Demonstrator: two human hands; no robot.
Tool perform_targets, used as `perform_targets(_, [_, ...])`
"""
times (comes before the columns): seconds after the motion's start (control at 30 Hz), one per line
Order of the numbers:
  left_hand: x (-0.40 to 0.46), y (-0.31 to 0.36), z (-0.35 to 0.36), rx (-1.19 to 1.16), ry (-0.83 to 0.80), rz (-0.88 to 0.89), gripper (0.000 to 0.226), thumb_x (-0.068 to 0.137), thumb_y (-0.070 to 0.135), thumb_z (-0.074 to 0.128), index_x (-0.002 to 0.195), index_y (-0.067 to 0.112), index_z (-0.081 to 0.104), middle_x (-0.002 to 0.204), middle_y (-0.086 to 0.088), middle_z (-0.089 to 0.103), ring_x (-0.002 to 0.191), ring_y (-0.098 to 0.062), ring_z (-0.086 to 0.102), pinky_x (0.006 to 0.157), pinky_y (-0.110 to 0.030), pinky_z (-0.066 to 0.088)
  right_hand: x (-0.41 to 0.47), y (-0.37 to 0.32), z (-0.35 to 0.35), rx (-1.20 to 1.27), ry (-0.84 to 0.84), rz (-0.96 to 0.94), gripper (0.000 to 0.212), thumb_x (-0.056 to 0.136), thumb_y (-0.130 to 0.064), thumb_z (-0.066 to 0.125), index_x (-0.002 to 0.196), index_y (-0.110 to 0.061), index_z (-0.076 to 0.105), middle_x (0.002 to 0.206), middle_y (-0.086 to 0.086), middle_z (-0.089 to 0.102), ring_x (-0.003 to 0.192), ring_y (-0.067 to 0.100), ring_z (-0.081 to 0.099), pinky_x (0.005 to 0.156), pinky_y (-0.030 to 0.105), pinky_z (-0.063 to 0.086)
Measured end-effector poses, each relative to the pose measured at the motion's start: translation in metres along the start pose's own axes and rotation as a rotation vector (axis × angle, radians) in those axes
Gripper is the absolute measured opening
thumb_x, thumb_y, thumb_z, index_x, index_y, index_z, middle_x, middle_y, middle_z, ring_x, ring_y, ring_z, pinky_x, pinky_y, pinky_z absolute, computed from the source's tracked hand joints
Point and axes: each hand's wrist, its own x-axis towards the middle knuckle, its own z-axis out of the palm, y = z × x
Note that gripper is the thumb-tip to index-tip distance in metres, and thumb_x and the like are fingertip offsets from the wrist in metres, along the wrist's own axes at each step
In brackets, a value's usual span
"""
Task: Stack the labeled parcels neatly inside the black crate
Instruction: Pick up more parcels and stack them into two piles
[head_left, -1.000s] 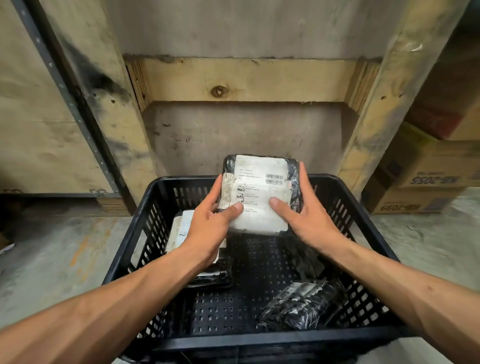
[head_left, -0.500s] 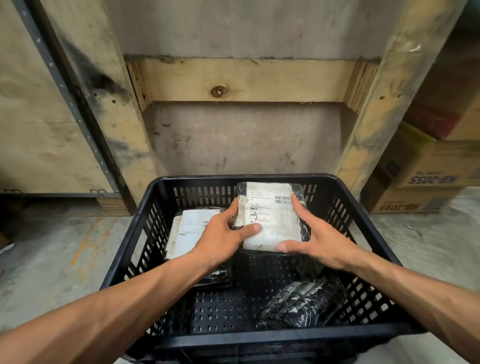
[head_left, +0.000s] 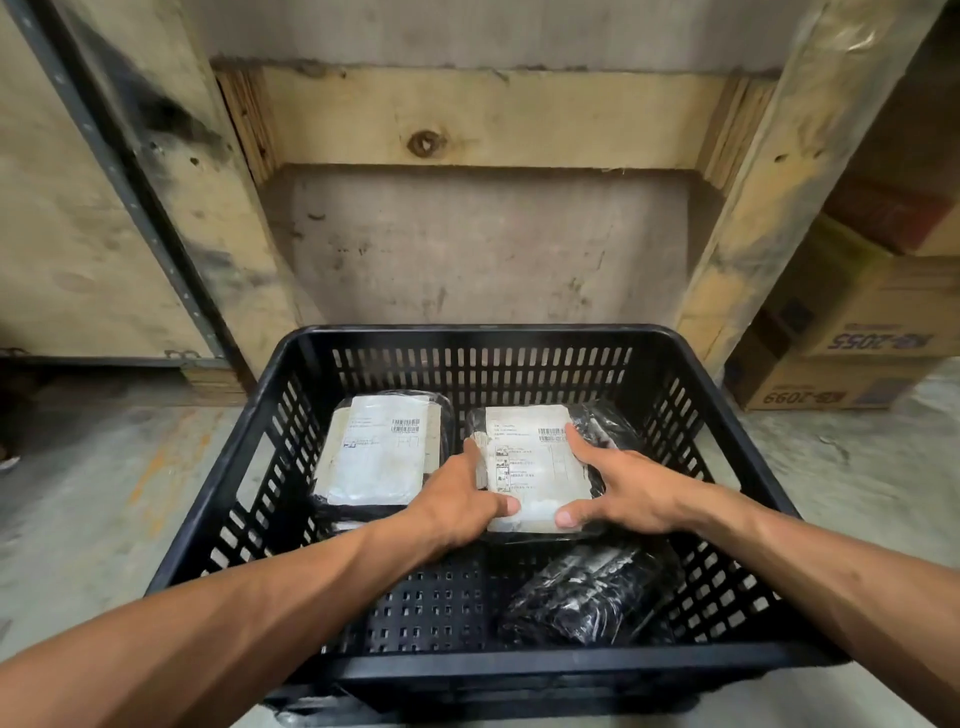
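Here, reading across the crate from its left wall to its right:

- The black crate (head_left: 571, 670) sits on a concrete floor with a wooden frame at its 12 o'clock and cardboard boxes (head_left: 852, 358) off toward 2 o'clock.
- A first parcel (head_left: 376, 452) lies flat at about 10 o'clock on the crate floor, label up, long axis running from 6 to 12 o'clock, barcode end toward the far wall.
- The left hand (head_left: 457, 506) grasps the near left edge of the second parcel (head_left: 535, 467), thumb pressed on the label, the other fingers hidden beneath.
- That second parcel lies just beside the first, at about 1 o'clock in the crate, label up, long axis also 6 to 12, its far end turned slightly toward 1 o'clock.
- The right hand (head_left: 623, 488) grasps the right edge, forefinger stretched along the label, thumb on the near corner.
- A black wrapped bundle (head_left: 587, 597), no label showing, lies askew at 5 o'clock, just below the held parcel.
- To finish well, I judge both hands should square the parcel parallel to its neighbour, press it flat, then let go evenly so it does not skid.
- The crumpled wrap at its right edge may prop that side up; whether it sits fully flat cannot be told.
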Motion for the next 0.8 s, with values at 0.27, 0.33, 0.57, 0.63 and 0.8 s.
perform_targets(0.27, [0.024, -0.007, 0.026, 0.078, -0.090, -0.185, 0.096, 0.102, 0.004, 0.054, 0.156, 0.003, -0.026, 0.160, -0.012, 0.039, 0.146, -0.028, 0.037, 0.123, -0.034, 0.028, 0.035, 0.009, 0.017, -0.113, -0.089, 0.055, 0.123, 0.087, -0.048, 0.079, 0.163, -0.023, -0.015, 0.174, 0.003, 0.013, 0.159, 0.024, 0.015, 0.130, 0.043, 0.013])
perform_targets(0.33, [0.030, -0.011, 0.030, 0.096, -0.104, -0.207, 0.091, 0.103, 0.002, 0.049, 0.157, 0.004, -0.024, 0.163, -0.012, 0.033, 0.150, -0.028, 0.032, 0.124, -0.034, 0.024, 0.045, 0.012, 0.024, -0.150, -0.123, 0.076, 0.124, 0.087, -0.053, 0.076, 0.163, -0.024, -0.018, 0.174, 0.006, 0.009, 0.161, 0.027, 0.008, 0.130, 0.050, 0.013])
perform_targets(0.57, [0.044, -0.028, 0.039, 0.233, -0.065, -0.175, 0.090, 0.099, 0.007, 0.053, 0.161, 0.009, -0.013, 0.152, -0.016, 0.048, 0.138, -0.029, 0.047, 0.117, -0.037, 0.036, 0.071, 0.023, 0.046, -0.139, -0.164, 0.155, 0.122, 0.092, -0.050, 0.073, 0.159, -0.029, -0.027, 0.173, 0.015, 0.009, 0.159, 0.034, 0.014, 0.128, 0.054, 0.019])
perform_targets(0.63, [0.050, -0.030, 0.043, 0.299, -0.014, -0.196, 0.087, 0.096, 0.008, 0.055, 0.162, 0.008, -0.002, 0.145, -0.016, 0.054, 0.132, -0.030, 0.054, 0.113, -0.037, 0.041, 0.075, 0.027, 0.051, -0.152, -0.174, 0.177, 0.122, 0.091, -0.054, 0.072, 0.159, -0.031, -0.028, 0.173, 0.019, 0.007, 0.159, 0.036, 0.013, 0.127, 0.055, 0.019])
perform_targets(0.8, [0.055, -0.032, 0.048, 0.409, 0.081, -0.262, 0.054, 0.098, 0.005, 0.059, 0.150, 0.003, 0.043, 0.131, -0.016, 0.066, 0.119, -0.030, 0.065, 0.104, -0.035, 0.051, 0.079, 0.026, 0.056, -0.179, -0.147, 0.209, 0.121, 0.090, -0.056, 0.072, 0.162, -0.030, -0.022, 0.172, 0.023, 0.012, 0.158, 0.038, 0.018, 0.125, 0.054, 0.024])
